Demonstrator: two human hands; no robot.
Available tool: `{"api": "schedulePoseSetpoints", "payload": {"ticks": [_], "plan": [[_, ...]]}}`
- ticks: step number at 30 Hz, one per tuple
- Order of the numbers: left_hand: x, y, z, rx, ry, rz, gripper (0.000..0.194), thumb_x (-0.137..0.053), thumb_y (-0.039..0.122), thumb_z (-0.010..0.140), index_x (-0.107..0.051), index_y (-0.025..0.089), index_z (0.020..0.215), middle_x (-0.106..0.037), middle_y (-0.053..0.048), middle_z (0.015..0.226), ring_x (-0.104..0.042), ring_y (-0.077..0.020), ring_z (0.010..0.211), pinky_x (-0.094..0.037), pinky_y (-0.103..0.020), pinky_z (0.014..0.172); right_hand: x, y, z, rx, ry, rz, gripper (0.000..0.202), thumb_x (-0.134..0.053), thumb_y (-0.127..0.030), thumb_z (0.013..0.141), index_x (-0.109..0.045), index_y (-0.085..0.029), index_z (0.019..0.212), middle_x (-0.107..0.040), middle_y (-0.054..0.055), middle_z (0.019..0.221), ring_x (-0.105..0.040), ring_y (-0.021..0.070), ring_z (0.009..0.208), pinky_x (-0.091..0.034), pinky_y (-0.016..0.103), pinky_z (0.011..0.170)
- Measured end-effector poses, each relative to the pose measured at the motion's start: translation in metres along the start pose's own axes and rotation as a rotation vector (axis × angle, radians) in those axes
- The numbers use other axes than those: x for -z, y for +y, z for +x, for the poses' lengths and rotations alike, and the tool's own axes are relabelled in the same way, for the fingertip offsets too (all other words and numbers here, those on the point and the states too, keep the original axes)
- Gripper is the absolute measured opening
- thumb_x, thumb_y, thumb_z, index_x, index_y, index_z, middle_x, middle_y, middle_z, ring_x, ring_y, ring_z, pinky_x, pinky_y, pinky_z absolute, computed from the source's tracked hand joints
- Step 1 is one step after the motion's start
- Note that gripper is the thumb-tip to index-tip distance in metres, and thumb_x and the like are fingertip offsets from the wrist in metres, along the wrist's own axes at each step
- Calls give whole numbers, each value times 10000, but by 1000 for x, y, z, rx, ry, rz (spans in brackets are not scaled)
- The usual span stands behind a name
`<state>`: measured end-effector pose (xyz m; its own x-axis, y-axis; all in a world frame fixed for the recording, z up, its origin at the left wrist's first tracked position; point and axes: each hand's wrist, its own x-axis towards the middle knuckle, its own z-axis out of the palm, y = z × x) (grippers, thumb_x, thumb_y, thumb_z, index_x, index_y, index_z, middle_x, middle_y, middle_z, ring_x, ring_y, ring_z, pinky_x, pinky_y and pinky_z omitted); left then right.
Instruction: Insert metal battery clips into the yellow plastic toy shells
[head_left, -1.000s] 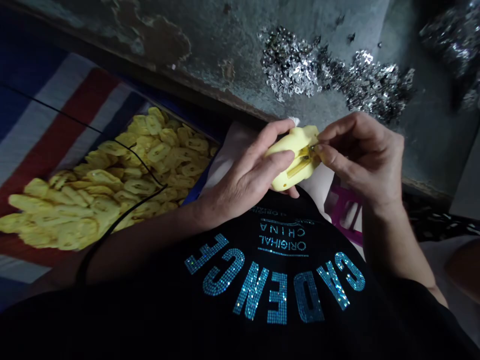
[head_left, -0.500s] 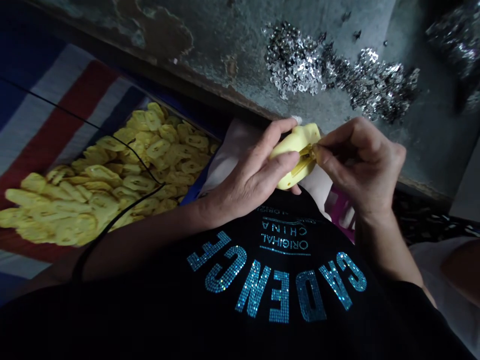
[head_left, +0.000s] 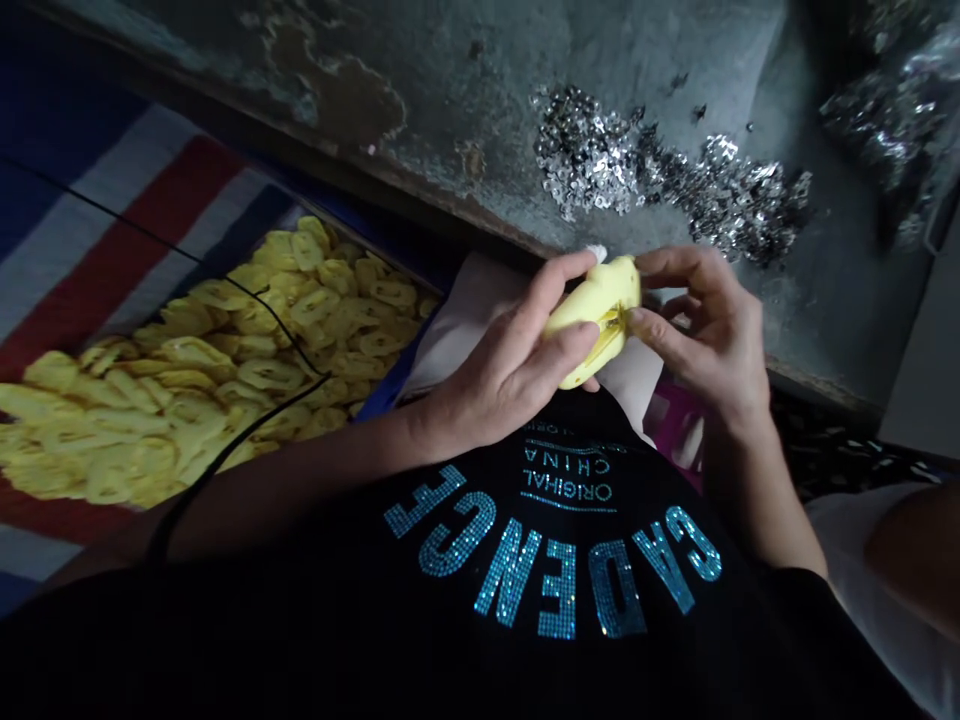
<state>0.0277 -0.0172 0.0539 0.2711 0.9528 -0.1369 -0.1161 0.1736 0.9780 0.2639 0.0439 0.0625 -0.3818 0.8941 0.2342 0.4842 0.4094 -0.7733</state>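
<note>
My left hand [head_left: 502, 375] grips a pale yellow plastic shell [head_left: 592, 305] from the left, thumb below and fingers over its top. My right hand [head_left: 701, 325] meets the shell from the right, its thumb tip and fingertips pressed at the slot on the shell's right side. Whether a small metal part sits under those fingertips is hidden. Both hands hover above my lap, just in front of a grey concrete ledge [head_left: 525, 120].
A heap of several matching yellow shells [head_left: 217, 360] lies on a red, white and blue striped sheet [head_left: 97, 230] to the left. Piles of small shiny metal clips [head_left: 660, 180] lie on the ledge. A thin black cord [head_left: 247, 300] crosses the heap. A pink object [head_left: 679, 420] shows under my right wrist.
My right hand's fingers have loosened and spread at the shell's slot. The shell has tilted slightly in my left hand. The view has shifted a little.
</note>
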Motion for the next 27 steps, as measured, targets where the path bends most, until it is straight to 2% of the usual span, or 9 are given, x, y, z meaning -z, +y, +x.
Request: {"api": "schedulePoseSetpoints", "payload": {"ticks": [2,6,10,14,17,19,23,25,27], "plan": [[-1,4,-3,-61,-9,128,637,-567,497,1157,-434,226,1718,-771,-109,1451,-858,-216,967,-744,-352,872,-1,8,4,-79,-65,122,532,-917,-637,939,-763,-295,1317,-819,56,1312,-804,251,1116,-673,382,804],[-3,7,-5,-174,-21,352,643,-534,489,1171,-409,173,1717,-781,-142,1423,-848,-223,943,-712,-378,916,-1,13,7,-132,-95,252,591,-977,-620,872,-745,-297,1309,-813,44,1318,-799,238,1144,-659,345,812],[-5,10,-2,-261,-44,438,600,-527,414,1164,-415,172,1702,-703,-169,1597,-828,-278,1275,-669,-379,1122,-1,12,6,-159,-91,309,586,-988,-560,853,-722,-287,1297,-793,40,1335,-784,218,1161,-640,308,795],[-6,13,1,-300,-94,605,630,-504,359,1150,-395,114,1721,-571,-202,1784,-678,-299,1566,-567,-382,1310,-8,17,2,-138,-56,324,544,-964,-467,862,-690,-279,1294,-772,35,1313,-767,197,1145,-626,285,792],[-7,16,2,-302,-144,660,680,-534,363,1144,-382,113,1758,-532,-206,1821,-583,-334,1663,-519,-459,1375,-20,26,-6,-76,39,357,538,-934,-446,886,-675,-295,1332,-754,40,1313,-760,207,1152,-647,322,845],[-7,18,1,-281,-192,643,764,-632,413,1125,-377,140,1791,-539,-203,1815,-605,-366,1638,-539,-505,1361,-28,31,-14,-33,134,395,533,-897,-503,918,-668,-318,1362,-740,49,1313,-755,230,1169,-667,372,892],[-7,18,0,-216,-281,430,1025,-895,502,976,-384,254,1829,-738,-151,1575,-797,-335,1343,-703,-486,1152,-34,36,-31,5,320,371,688,-841,-791,856,-623,-411,1387,-699,90,1355,-709,354,1277,-674,576,1026],[-7,14,0,-226,-285,366,1013,-963,504,916,-492,259,1780,-763,-142,1506,-809,-324,1278,-735,-471,1080,-32,34,-36,-4,347,325,694,-797,-849,840,-595,-463,1381,-684,103,1414,-651,419,1369,-630,676,1117],[-7,10,1,-277,-279,362,930,-985,519,895,-615,222,1695,-752,-152,1509,-793,-325,1291,-725,-469,1104,-28,33,-40,-30,349,273,639,-735,-838,872,-579,-495,1388,-676,104,1454,-591,453,1447,-578,728,1186]]}}
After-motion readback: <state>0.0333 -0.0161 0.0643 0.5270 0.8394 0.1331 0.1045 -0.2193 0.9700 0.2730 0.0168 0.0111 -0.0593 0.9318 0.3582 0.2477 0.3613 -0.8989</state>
